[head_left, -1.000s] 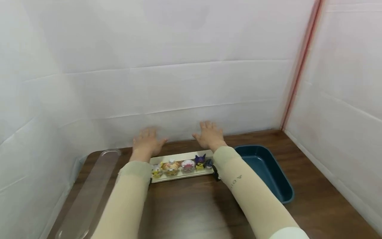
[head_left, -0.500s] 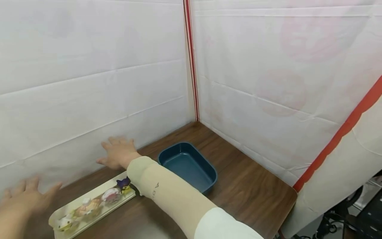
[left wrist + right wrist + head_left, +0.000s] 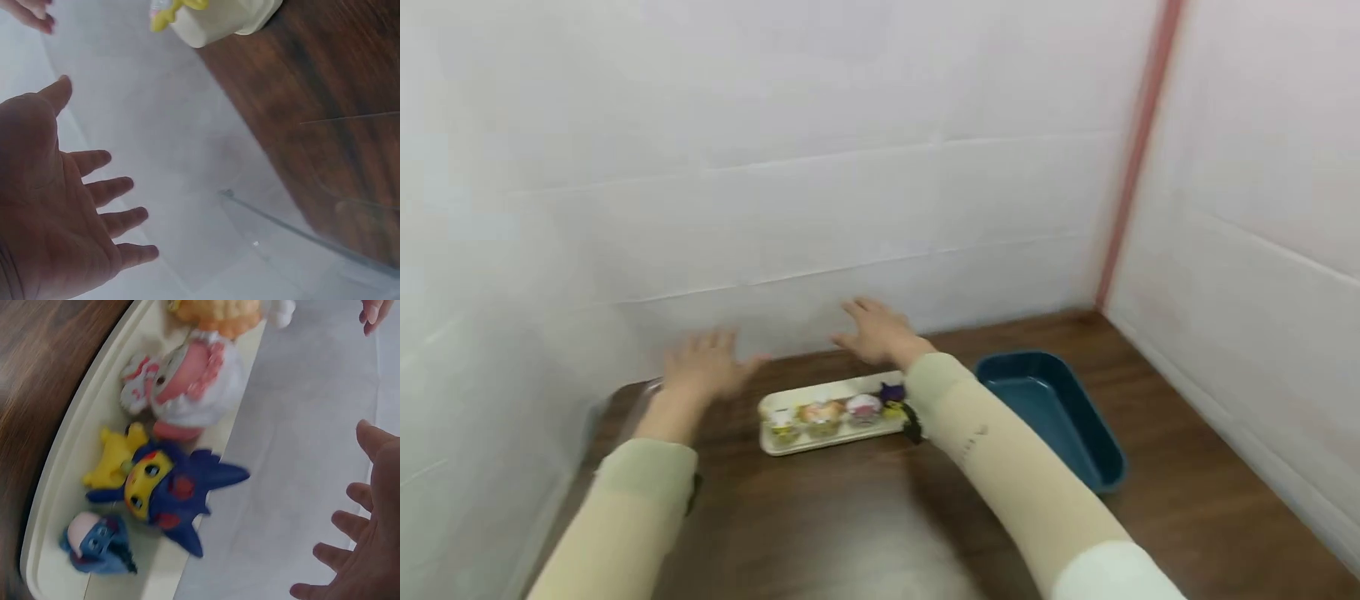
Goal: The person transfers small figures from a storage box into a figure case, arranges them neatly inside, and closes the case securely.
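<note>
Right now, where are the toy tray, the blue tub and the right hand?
toy tray [image 3: 808, 446], head view, front rim.
blue tub [image 3: 1093, 454], head view, right wall.
right hand [image 3: 880, 333], head view, back of the hand.

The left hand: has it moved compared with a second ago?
Yes. The left hand now hovers past the left end of the cream tray, over the clear lid; a second ago it was just behind the tray's left end.

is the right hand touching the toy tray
Apart. The right wrist view shows the right hand open in the air with white wall between its fingers and the cream tray; the head view shows it beyond the tray's far edge.
</note>
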